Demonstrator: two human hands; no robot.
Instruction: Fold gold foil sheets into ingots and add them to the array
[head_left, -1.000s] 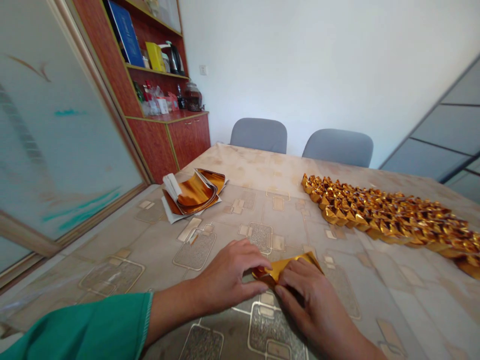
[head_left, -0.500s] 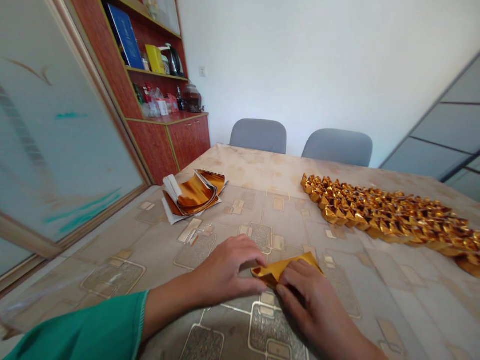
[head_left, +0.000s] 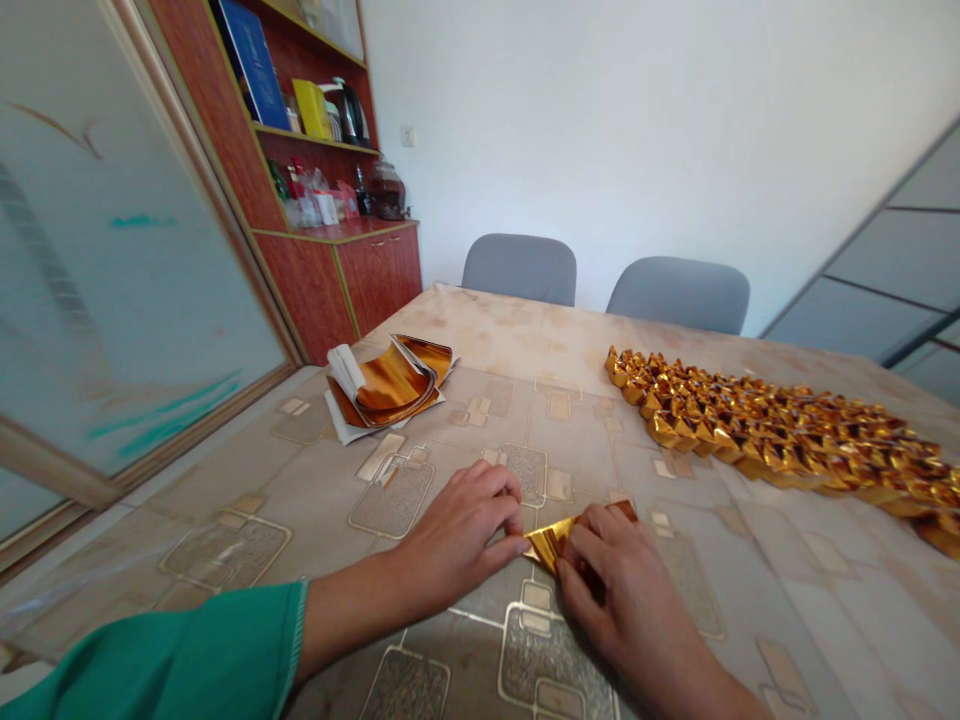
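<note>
A partly folded sheet of gold foil paper lies between my two hands, low over the patterned tablecloth. My left hand pinches its left tip between thumb and fingers. Wrapped over its right part is my right hand, whose fingers hide much of the sheet. To the far left rests a loose stack of gold foil sheets with white backs, curled and folded over. On the right, many folded gold foil pieces stand packed in long rows.
The table has a clear, patterned cover. Two grey chairs stand at its far side against the white wall. A red-brown cabinet with bottles and a kettle is at back left, beside a frosted sliding door.
My left fingers have closed on the left end of the foil paper, which was more open before. The paper's left end is now a narrow point, and its far right corner looks folded down.
</note>
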